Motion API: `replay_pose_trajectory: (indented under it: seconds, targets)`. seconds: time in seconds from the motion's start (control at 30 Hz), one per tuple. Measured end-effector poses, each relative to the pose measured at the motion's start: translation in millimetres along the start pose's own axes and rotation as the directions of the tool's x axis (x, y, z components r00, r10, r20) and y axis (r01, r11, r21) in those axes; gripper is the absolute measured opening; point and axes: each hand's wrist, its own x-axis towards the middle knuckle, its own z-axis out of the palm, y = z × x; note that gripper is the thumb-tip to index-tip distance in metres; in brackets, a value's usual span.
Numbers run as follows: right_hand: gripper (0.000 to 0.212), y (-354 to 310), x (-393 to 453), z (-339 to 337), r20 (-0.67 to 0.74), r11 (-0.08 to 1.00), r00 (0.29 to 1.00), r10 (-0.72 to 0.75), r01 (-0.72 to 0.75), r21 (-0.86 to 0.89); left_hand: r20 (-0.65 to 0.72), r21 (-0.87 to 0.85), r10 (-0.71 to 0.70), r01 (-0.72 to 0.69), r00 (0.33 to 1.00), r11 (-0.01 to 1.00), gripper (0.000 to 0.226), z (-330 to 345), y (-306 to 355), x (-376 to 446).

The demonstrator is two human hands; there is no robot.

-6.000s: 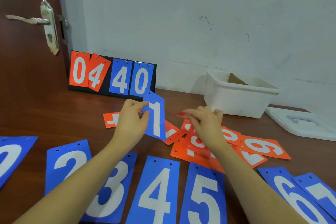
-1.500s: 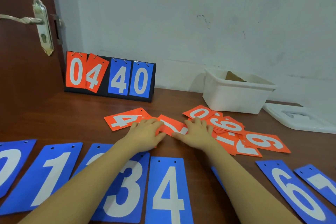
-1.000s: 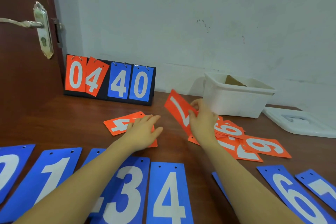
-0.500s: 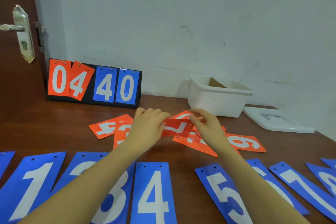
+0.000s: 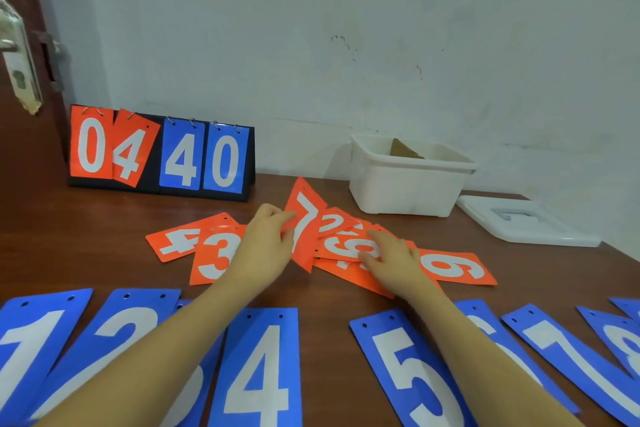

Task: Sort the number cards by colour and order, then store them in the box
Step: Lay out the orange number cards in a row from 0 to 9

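Blue number cards lie in a row along the near edge, among them 1 (image 5: 24, 354), 4 (image 5: 258, 371), 5 (image 5: 408, 374) and 7 (image 5: 568, 354). Orange cards are scattered in the middle: a 4 (image 5: 178, 241), a 3 (image 5: 214, 255), a 6 (image 5: 453, 267) and an overlapping pile (image 5: 341, 243). My left hand (image 5: 266, 243) holds the orange 7 card (image 5: 304, 218) tilted up off the table. My right hand (image 5: 391, 255) lies flat on the orange pile, fingers spread. The white box (image 5: 408, 191) stands behind the pile.
A flip scoreboard (image 5: 159, 153) reading 04 40 stands at the back left against the wall. The box's white lid (image 5: 526, 222) lies to the right of the box. A door with a metal handle (image 5: 17, 56) is at the far left.
The orange 7 card passed from my right hand to my left hand, which now holds it upright. My right hand dropped onto the orange pile.
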Motion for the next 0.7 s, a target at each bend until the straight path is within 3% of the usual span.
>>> replay_pose_trajectory:
  seconds: [0.13,0.27,0.47,0.7]
  targets:
    - [0.059,1.8,10.8,-0.7,0.157,0.997,0.988,0.001,0.011,-0.073,0.020,-0.057,-0.057,0.058,0.998,0.997,0.045,1.7,3.0,-2.4]
    - [0.071,2.0,20.3,-3.7,0.203,0.985,0.979,0.034,0.002,-0.172,0.013,-0.072,-0.083,0.084,0.996,0.994,0.048,2.9,5.3,-1.7]
    - [0.068,0.1,20.1,-5.0,0.149,1.000,0.988,0.031,-0.030,-0.008,-0.026,-0.083,-0.103,0.101,0.994,0.991,0.050,-3.0,5.5,-1.9]
    - [0.061,-5.4,-8.0,-21.4,-0.057,0.965,0.995,-0.078,0.090,0.246,-0.085,-0.109,-0.125,0.116,0.988,0.987,0.049,-9.7,6.5,-11.5]
